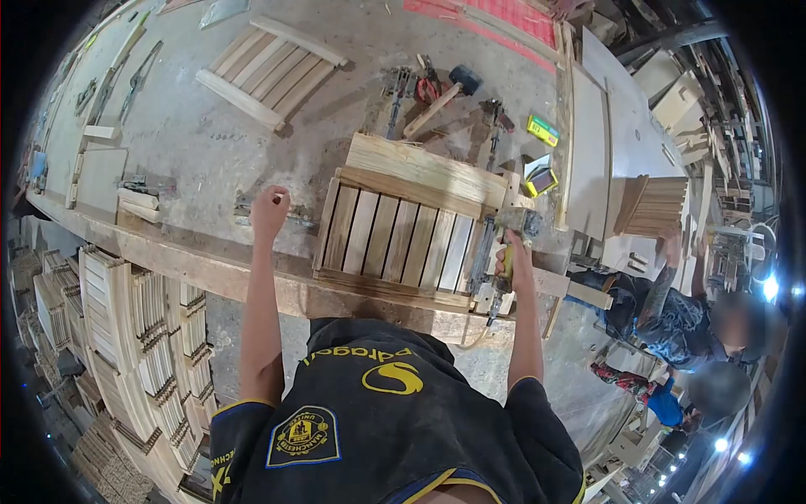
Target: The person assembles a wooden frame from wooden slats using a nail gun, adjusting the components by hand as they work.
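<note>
A slatted wooden panel (pixel 390 235) lies in front of me at the bench's near edge, with a loose-looking wide board (pixel 420 172) along its far side. My right hand (pixel 520 262) is at the panel's right end, fingers wrapped round a yellowish part of a metal clamp-like tool (pixel 482 260). Its exact kind is hard to make out. My left hand (pixel 270 210) hovers apart from the panel, to its left, fingers curled closed. Whether anything small sits in them is hidden. Near that hand a metal bar clamp (pixel 294 220) lies on the bench.
Farther back on the bench (pixel 185 160) are another slatted panel (pixel 273 71), a mallet (pixel 441 102), clamps (pixel 395 101) and yellow-green boxes (pixel 542 130). Stacked wooden frames (pixel 151 336) stand below left. At the right, a co-worker (pixel 672 315) reaches toward a slatted piece (pixel 656 206).
</note>
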Action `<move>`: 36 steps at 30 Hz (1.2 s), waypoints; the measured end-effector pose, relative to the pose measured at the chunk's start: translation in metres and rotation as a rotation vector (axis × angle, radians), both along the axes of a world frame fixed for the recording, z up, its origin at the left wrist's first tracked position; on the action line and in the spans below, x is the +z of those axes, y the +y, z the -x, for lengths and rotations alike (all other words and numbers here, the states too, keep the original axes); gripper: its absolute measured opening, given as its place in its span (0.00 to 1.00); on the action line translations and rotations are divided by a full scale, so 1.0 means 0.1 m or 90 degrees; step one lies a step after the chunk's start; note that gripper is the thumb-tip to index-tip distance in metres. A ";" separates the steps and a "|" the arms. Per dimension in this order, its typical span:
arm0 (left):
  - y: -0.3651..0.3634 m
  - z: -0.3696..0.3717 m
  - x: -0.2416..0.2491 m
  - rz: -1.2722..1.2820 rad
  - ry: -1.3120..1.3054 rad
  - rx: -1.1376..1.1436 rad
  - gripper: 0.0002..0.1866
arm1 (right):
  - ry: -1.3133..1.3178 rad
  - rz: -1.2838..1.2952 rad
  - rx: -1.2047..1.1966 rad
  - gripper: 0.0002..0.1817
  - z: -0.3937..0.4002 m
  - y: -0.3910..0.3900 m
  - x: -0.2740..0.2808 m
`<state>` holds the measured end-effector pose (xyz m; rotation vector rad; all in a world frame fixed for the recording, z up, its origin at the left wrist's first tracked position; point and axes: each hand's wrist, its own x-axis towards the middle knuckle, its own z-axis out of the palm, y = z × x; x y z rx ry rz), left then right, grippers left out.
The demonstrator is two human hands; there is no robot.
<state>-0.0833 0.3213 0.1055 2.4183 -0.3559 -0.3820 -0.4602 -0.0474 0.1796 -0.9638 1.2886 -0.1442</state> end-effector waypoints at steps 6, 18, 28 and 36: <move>-0.03 0.03 0.04 0.008 -0.010 0.022 0.09 | 0.055 0.013 0.037 0.22 0.05 -0.02 -0.17; 0.00 0.02 0.12 -0.045 0.030 -0.024 0.14 | 0.128 0.115 0.080 0.22 -0.15 0.08 -0.07; -0.03 0.04 0.14 -0.025 0.040 0.015 0.13 | 0.144 0.164 0.066 0.15 -0.40 0.23 0.01; -0.04 0.06 0.16 -0.008 0.013 0.034 0.13 | 0.043 0.086 0.156 0.20 -0.46 0.34 -0.17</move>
